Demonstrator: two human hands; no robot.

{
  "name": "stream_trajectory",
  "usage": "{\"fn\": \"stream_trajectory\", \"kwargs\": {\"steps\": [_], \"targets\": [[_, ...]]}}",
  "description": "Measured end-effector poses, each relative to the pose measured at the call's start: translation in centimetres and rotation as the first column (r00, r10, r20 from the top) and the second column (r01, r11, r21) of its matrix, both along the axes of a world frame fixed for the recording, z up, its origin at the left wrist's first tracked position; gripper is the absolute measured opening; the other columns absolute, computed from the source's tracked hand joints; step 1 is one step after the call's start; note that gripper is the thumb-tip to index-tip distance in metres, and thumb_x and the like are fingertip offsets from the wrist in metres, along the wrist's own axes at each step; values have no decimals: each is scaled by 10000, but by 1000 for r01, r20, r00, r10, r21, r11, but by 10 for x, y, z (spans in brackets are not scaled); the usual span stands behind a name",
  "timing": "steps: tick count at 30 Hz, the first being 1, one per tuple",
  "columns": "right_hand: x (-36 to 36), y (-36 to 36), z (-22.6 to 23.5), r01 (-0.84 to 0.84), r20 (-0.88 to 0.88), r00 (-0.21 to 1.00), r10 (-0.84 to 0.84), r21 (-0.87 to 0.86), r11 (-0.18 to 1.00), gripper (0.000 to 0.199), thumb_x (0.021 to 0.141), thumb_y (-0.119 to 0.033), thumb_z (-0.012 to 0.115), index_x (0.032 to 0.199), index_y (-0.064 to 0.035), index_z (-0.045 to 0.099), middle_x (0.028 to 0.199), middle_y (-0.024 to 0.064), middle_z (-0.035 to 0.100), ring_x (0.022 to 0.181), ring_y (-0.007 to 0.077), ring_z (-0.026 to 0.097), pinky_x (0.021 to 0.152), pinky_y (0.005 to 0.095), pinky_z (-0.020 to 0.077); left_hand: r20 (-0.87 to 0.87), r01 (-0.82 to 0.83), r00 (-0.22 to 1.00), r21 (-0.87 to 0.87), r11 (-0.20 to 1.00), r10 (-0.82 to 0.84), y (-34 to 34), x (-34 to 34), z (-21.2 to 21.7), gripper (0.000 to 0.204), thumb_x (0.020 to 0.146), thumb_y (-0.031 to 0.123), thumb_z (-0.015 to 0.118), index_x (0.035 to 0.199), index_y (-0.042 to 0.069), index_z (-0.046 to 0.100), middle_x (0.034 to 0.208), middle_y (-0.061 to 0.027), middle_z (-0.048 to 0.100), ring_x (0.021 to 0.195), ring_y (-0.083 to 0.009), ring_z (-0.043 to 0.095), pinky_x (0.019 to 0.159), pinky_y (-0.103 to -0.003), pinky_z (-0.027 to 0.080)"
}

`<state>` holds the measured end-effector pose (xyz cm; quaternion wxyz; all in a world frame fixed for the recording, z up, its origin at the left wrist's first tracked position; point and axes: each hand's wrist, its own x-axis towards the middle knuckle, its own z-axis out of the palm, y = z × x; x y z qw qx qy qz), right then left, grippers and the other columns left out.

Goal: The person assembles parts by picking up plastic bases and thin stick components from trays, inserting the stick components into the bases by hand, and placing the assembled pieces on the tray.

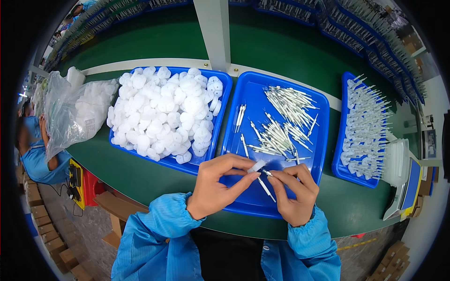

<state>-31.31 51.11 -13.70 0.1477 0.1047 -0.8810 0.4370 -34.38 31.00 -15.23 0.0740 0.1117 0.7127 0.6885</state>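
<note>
Over the near edge of the middle blue tray [241, 105], my two hands meet. Between thumb and forefinger, my left hand [218, 185] pinches a translucent white plastic cap [257, 166]. The fingertips of my right hand [297, 194] are closed on a thin rod [267, 173], of which only a short dark-and-silver end shows, close to the cap. Whether that end touches the cap, I cannot tell. Below them a white rod [266, 189] slants over the tray floor. Farther back in the same tray lie loose piles of white rods [290, 104] with metal tips.
Left of it, another blue tray [220, 112] is heaped with white caps [161, 112]. A clear plastic bag [77, 119] of white pieces lies beyond. On the right, a narrow blue tray [340, 157] holds upright capped rods [365, 126]. A white post [213, 35] rises behind. Someone in blue [42, 157] sits far left.
</note>
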Motion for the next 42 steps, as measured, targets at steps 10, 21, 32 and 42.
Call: {"fn": "stream_trajectory", "kwargs": {"steps": [10, 21, 32, 42], "targets": [[2, -3, -3, 43, 85, 996, -35, -96, 994, 184, 785, 29, 830, 962, -1, 788, 831, 104, 664, 735, 244, 617, 642, 338, 493, -468, -142, 884, -294, 945, -12, 2, 2, -1, 248, 799, 3, 849, 1025, -10, 748, 1016, -153, 752, 886, -265, 768, 743, -304, 624], [2, 9, -7, 22, 273, 960, 69, -318, 948, 132, 845, 8, 798, 975, 17, 784, 865, 111, 697, 777, 214, 667, 689, 304, 518, -370, 16, 922, -261, 965, -116, -1, -4, 2, 243, 820, 33, 831, 1043, -12, 746, 1002, -134, 755, 836, -282, 753, 708, -342, 606], [6, -7, -8, 50, -153, 988, -18, 208, 977, 225, 781, 51, 797, 997, 11, 751, 876, 102, 652, 748, 267, 608, 639, 363, 503, -567, -185, 817, -432, 883, -106, 8, 8, 0, 251, 771, -10, 836, 1007, -6, 752, 927, -150, 758, 787, -303, 751, 666, -341, 600], [2, -2, -5, -13, -35, 999, 13, -2, 1000, 209, 765, 77, 788, 964, 21, 756, 858, 117, 643, 713, 273, 609, 617, 360, 498, -463, -80, 882, -318, 945, -81, 5, 3, 0, 187, 821, 36, 824, 987, -15, 753, 940, -129, 756, 765, -282, 744, 643, -347, 596]]}}
